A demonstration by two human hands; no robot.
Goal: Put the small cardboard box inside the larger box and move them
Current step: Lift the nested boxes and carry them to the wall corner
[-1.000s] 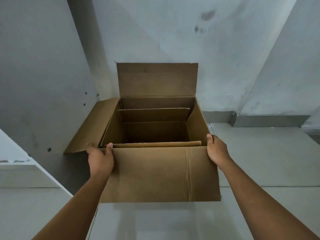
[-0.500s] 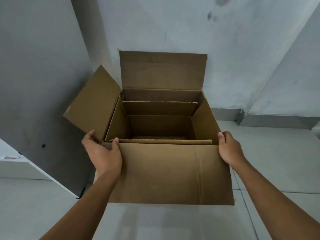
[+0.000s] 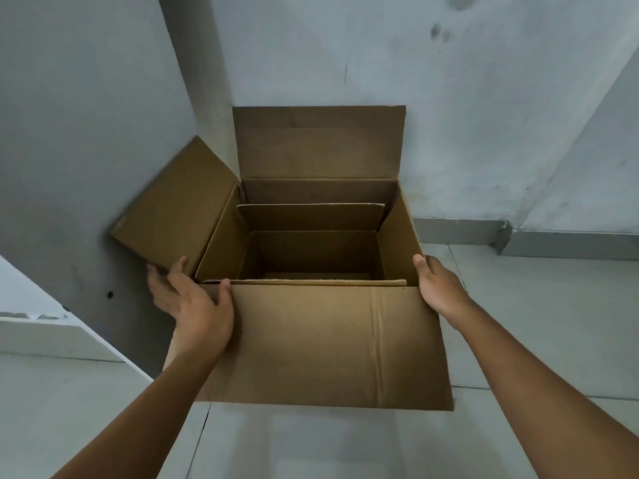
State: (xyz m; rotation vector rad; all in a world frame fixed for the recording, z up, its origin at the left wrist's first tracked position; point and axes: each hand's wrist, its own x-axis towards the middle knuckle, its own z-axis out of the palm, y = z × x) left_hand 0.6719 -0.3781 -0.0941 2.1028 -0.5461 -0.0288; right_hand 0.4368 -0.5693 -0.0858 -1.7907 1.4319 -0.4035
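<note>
Between both hands (image 3: pixel 197 305), larger box (image 3: pixel 321 344), upright, long axis crosswise

There is a single view, from a camera worn on the person's head, facing forward and steeply down. It looks from close above into the open top of the larger box (image 3: pixel 325 344), which fills the middle of the frame. Both forearms enter from 5 and 7 o'clock. The tiled floor (image 3: pixel 539 326) runs from 3 o'clock round the bottom to 9 o'clock, and the grey wall (image 3: pixel 415 57) rises at 12 o'clock. The wide-angle lens bends the wall edges outward.
</note>
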